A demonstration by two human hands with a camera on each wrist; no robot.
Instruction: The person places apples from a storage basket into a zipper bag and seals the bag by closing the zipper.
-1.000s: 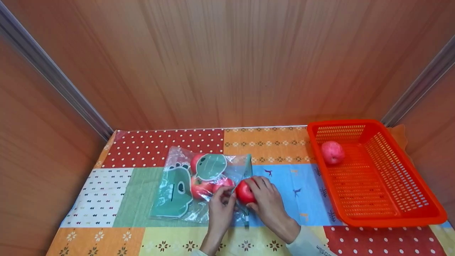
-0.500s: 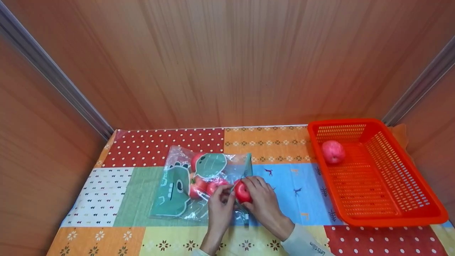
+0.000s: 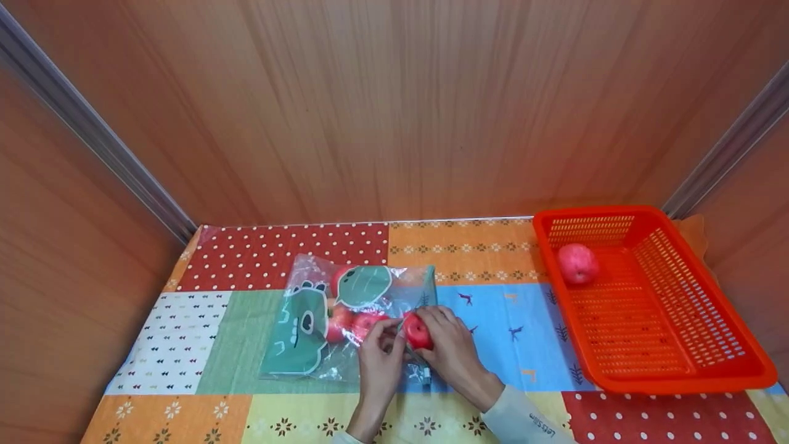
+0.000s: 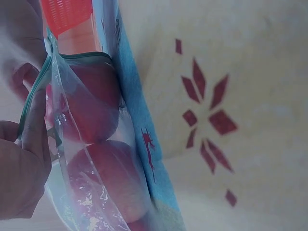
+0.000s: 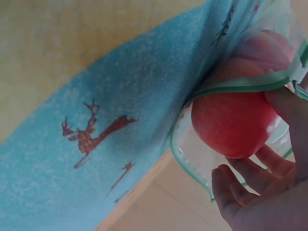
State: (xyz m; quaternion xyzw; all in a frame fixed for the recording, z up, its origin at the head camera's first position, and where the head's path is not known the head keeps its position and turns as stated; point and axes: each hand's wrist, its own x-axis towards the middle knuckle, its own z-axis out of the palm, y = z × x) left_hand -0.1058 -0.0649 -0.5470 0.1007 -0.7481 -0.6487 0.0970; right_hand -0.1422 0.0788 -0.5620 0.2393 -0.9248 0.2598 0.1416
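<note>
A clear zip bag (image 3: 345,364) with green dinosaur print lies flat on the cloth, several red apples (image 3: 339,324) inside it. My left hand (image 3: 380,357) pinches the bag's green-edged opening, seen close in the left wrist view. At that opening my right hand (image 3: 453,345) grips a red apple (image 5: 233,122). In the right wrist view this apple sits partly within the bag's mouth, the green zip strip (image 5: 240,85) crossing over it. Other apples press against the film behind it.
An orange-red plastic basket (image 3: 678,379) stands on the right, with one pinkish apple (image 3: 578,264) near its left wall. A patchwork cloth (image 3: 185,333) covers the table. Wood-grain panels (image 3: 394,111) rise at the back and both sides.
My right hand has moved left, taking the apple into the bag's opening. The apples inside have shifted slightly left. My left hand stays nearly in place on the bag's edge.
</note>
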